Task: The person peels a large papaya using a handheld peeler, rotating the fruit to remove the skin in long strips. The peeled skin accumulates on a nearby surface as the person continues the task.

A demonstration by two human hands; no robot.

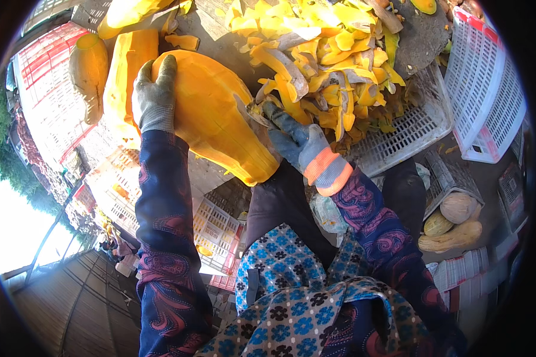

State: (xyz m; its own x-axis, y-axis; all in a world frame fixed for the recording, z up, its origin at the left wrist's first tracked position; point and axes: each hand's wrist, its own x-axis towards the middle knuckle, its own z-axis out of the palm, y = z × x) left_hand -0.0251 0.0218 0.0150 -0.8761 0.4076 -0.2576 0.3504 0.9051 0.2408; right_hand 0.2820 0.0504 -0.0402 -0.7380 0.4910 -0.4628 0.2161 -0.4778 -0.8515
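Observation:
A large, mostly peeled orange pumpkin lies slantwise before me, its narrow end near my thigh. My left hand, in a grey-coated work glove, grips its upper left end. My right hand, in a glove with an orange-striped cuff, is closed around a peeling tool at the pumpkin's right side; the tool is partly hidden by the fingers. A strip of grey-tan rind remains along that side. Beyond my right hand rises a heap of orange peelings. Another peeled pumpkin lies left of my left hand.
A partly peeled pumpkin lies at the far left. A plastic crate sits under the peelings, and a white crate stands at the right. Unpeeled pumpkins lie at lower right. More crates are beside my legs.

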